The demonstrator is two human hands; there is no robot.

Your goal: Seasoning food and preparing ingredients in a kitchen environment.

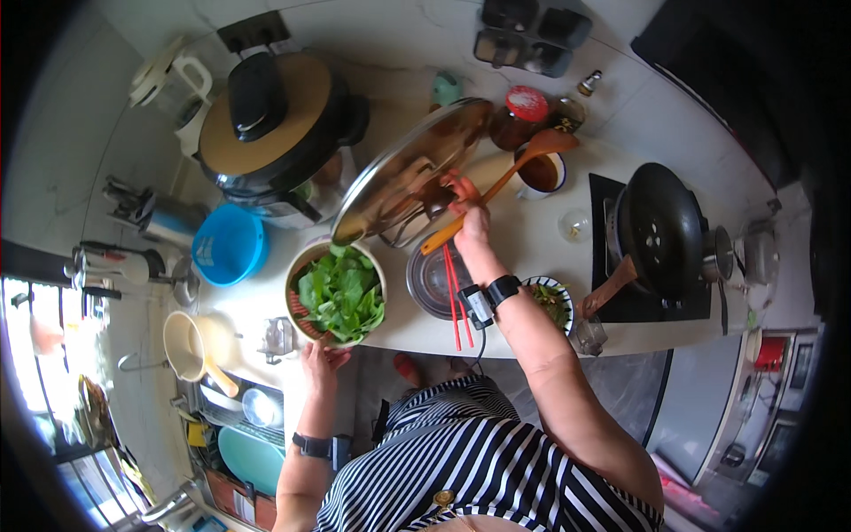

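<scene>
My left hand [324, 359] is at the near rim of a round basin of green leafy vegetables [340, 292], fingers against its side. My right hand [471, 213] reaches to the dark knob of a large glass pot lid [405, 166], which stands tilted on the counter; whether the fingers close on the knob is unclear. A wooden spatula [512, 176] with an orange handle lies across the right hand, its grip hard to make out. Below that hand are red chopsticks [455, 299] on a round clear-lidded container [425, 286]. A striped plate of cut greens [555, 302] is partly behind the right forearm.
A black wok [661, 233] sits on the stove at right. An enamel mug [542, 174], a small glass bowl [575, 225] and a red-lidded jar [522, 116] stand behind. At left are a large electric cooker [272, 126], a blue basin [229, 245] and a cream saucepan [186, 346].
</scene>
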